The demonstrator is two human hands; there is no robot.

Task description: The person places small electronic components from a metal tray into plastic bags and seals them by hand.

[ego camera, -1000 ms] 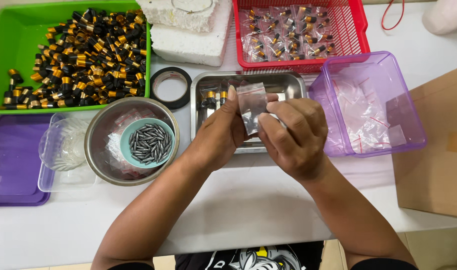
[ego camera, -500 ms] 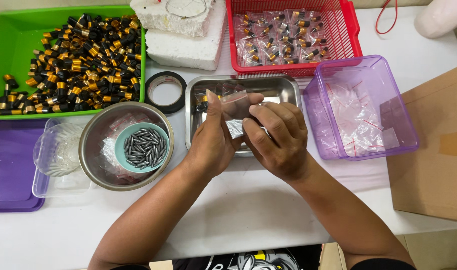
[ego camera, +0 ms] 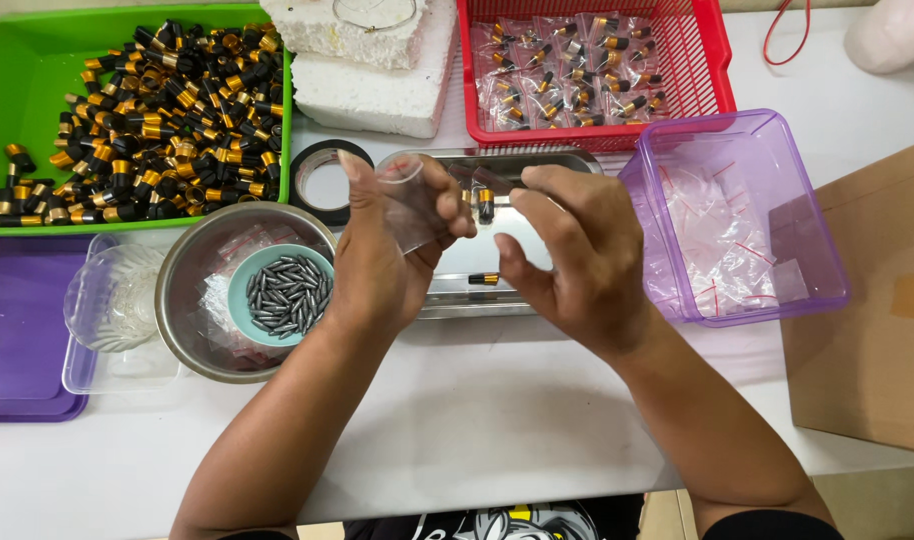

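My left hand holds a small clear plastic bag pinched between thumb and fingers, above the steel tray. My right hand sits just right of it, fingers curled, pinching a small black-and-gold part at the bag's edge. Another black-and-gold part lies loose in the tray below the hands.
A green bin at back left holds several black-and-gold parts. A red basket holds bagged parts. A purple box holds empty bags. A steel bowl holds a teal cup of grey pins. Tape roll, foam blocks, cardboard.
Both hands drew nearer and slightly apart. The bag moved from in front of the right hand into the left hand's grip, and a black-and-gold part now shows between the fingertips.
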